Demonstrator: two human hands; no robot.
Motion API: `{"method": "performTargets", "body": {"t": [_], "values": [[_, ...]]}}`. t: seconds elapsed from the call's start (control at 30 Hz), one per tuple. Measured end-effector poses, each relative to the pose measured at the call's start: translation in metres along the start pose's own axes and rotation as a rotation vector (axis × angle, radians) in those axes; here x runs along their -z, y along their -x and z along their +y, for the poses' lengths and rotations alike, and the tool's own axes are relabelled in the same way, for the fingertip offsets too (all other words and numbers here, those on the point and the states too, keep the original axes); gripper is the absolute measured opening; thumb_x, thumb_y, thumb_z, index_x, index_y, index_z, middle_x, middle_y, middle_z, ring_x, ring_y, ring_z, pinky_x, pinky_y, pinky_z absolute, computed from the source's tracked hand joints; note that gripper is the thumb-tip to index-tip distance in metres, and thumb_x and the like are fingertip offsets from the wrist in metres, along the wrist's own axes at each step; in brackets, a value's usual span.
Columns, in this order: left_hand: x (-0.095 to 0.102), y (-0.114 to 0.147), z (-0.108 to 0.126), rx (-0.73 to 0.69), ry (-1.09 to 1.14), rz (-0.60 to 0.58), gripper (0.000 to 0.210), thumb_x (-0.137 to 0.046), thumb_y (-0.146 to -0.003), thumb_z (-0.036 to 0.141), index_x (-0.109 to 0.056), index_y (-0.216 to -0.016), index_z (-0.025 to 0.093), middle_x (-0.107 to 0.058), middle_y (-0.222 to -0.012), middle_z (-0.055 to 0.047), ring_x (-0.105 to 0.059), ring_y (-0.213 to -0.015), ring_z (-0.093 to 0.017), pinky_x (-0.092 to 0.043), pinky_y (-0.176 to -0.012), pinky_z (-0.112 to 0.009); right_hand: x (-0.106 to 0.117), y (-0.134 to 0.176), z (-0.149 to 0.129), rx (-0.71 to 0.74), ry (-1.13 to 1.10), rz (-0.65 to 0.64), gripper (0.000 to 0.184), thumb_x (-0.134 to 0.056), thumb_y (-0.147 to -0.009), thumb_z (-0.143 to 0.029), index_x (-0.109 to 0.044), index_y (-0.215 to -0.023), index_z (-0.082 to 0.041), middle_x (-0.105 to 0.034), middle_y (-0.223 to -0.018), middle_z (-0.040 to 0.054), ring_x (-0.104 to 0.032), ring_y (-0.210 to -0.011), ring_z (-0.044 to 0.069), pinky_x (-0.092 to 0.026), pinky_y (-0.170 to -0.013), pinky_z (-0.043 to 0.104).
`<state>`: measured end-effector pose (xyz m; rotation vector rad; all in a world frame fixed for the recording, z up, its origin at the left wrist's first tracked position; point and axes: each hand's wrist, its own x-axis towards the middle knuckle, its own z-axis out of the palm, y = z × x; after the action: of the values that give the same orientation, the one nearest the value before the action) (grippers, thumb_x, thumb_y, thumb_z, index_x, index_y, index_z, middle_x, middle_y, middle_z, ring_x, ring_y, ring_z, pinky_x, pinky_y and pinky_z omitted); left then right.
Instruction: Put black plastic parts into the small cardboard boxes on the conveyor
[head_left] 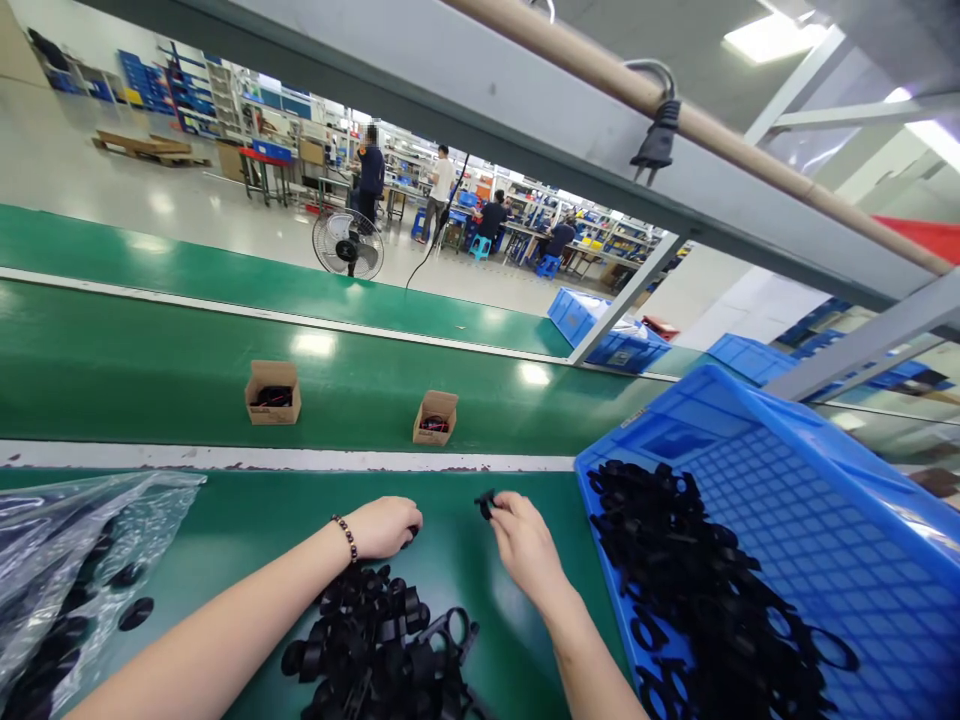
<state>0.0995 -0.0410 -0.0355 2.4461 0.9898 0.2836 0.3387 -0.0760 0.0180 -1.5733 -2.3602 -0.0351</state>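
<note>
My right hand pinches a small black plastic part between thumb and fingers, just above the green work surface. My left hand, with a beaded bracelet at the wrist, is curled closed around a small black piece that shows only partly at its fingertips. Below and between my arms lies a heap of black plastic parts, some ring-shaped. To the left, a clear plastic bag has black round pieces in it and beside its mouth.
A large blue crate with many black ring parts stands at the right. Two small open cardboard boxes sit beyond the white strip. A grey frame with a hanging plug crosses overhead. A fan and several people are farther off.
</note>
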Motion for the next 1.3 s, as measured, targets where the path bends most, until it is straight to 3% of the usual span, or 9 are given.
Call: {"method": "performTargets", "body": {"t": [0.17, 0.33, 0.53, 0.67, 0.77, 1.0, 1.1, 1.2, 1.3], "values": [[-0.004, 0.003, -0.001, 0.048, -0.01, 0.053, 0.021, -0.044, -0.072, 0.013, -0.062, -0.079, 0.021, -0.063, -0.079, -0.003, -0.058, -0.076, -0.018, -0.043, -0.07, -0.026, -0.034, -0.107, -0.023, 0.212, 0.068, 0.242, 0.023, -0.039, -0.082, -0.017, -0.062, -0.08, -0.018, -0.053, -0.105, 0.0069, -0.04, -0.103, 0.02, -0.029, -0.087, 0.035], [0.017, 0.004, -0.02, 0.202, 0.009, 0.326, 0.023, -0.041, -0.078, 0.018, -0.06, -0.091, 0.02, -0.065, -0.09, -0.003, -0.057, -0.084, -0.017, -0.041, -0.078, -0.026, -0.072, -0.17, -0.034, 0.355, 0.158, 0.148, 0.026, -0.036, -0.08, -0.01, -0.061, -0.078, -0.015, -0.056, -0.097, 0.0088, -0.042, -0.103, 0.019, -0.023, -0.093, 0.037], [0.071, -0.022, -0.054, 0.296, -0.233, 0.683, 0.02, -0.044, -0.079, 0.02, -0.061, -0.088, 0.018, -0.064, -0.081, -0.005, -0.054, -0.076, -0.016, -0.041, -0.073, -0.028, -0.094, -0.172, -0.043, 0.437, 0.275, 0.04, 0.023, -0.039, -0.077, -0.012, -0.06, -0.085, -0.012, -0.055, -0.085, 0.0092, -0.048, -0.087, 0.018, -0.016, -0.1, 0.041], [0.087, -0.047, -0.071, 0.258, -0.333, 0.732, 0.018, -0.045, -0.077, 0.016, -0.061, -0.085, 0.017, -0.063, -0.083, -0.005, -0.051, -0.084, -0.018, -0.039, -0.075, -0.032, -0.09, -0.172, -0.056, 0.494, 0.332, -0.003, 0.025, -0.038, -0.077, -0.014, -0.062, -0.085, -0.012, -0.055, -0.083, 0.01, -0.048, -0.086, 0.02, -0.005, -0.101, 0.049], [0.087, -0.052, -0.082, 0.26, -0.378, 0.721, 0.018, -0.045, -0.075, 0.015, -0.063, -0.078, 0.017, -0.06, -0.082, -0.007, -0.047, -0.089, -0.021, -0.036, -0.077, -0.037, -0.089, -0.178, -0.067, 0.499, 0.34, -0.047, 0.025, -0.04, -0.075, -0.015, -0.063, -0.086, -0.01, -0.055, -0.091, 0.0135, -0.049, -0.082, 0.019, -0.005, -0.101, 0.048], [0.077, -0.028, -0.104, 0.281, -0.468, 0.633, 0.021, -0.045, -0.075, 0.015, -0.063, -0.065, 0.017, -0.057, -0.079, -0.009, -0.042, -0.095, -0.024, -0.031, -0.082, -0.042, -0.103, -0.194, -0.099, 0.487, 0.246, -0.066, 0.024, -0.043, -0.073, -0.015, -0.065, -0.081, -0.011, -0.061, -0.078, 0.0129, -0.043, -0.092, 0.027, -0.018, -0.091, 0.052], [0.079, -0.018, -0.105, 0.284, -0.483, 0.613, 0.02, -0.046, -0.074, 0.015, -0.064, -0.067, 0.018, -0.057, -0.082, -0.008, -0.042, -0.095, -0.023, -0.033, -0.082, -0.04, -0.106, -0.199, -0.111, 0.484, 0.232, -0.056, 0.023, -0.045, -0.072, -0.016, -0.066, -0.079, -0.012, -0.062, -0.077, 0.0121, -0.042, -0.095, 0.027, -0.016, -0.092, 0.053], [0.083, -0.002, -0.099, 0.323, -0.498, 0.663, 0.021, -0.045, -0.073, 0.012, -0.064, -0.079, 0.018, -0.054, -0.1, -0.01, -0.041, -0.1, -0.024, -0.035, -0.08, -0.038, -0.101, -0.198, -0.113, 0.494, 0.227, 0.022, 0.025, -0.042, -0.074, -0.016, -0.065, -0.084, -0.011, -0.062, -0.084, 0.013, -0.04, -0.102, 0.028, -0.01, -0.096, 0.055], [0.085, 0.025, -0.087, 0.42, -0.463, 0.783, 0.03, -0.039, -0.074, 0.008, -0.062, -0.09, 0.018, -0.048, -0.11, -0.011, -0.038, -0.106, -0.025, -0.036, -0.083, -0.038, -0.089, -0.183, -0.106, 0.513, 0.177, 0.166, 0.03, -0.039, -0.075, -0.011, -0.06, -0.097, -0.008, -0.056, -0.107, 0.0153, -0.031, -0.115, 0.027, -0.006, -0.099, 0.054]]}}
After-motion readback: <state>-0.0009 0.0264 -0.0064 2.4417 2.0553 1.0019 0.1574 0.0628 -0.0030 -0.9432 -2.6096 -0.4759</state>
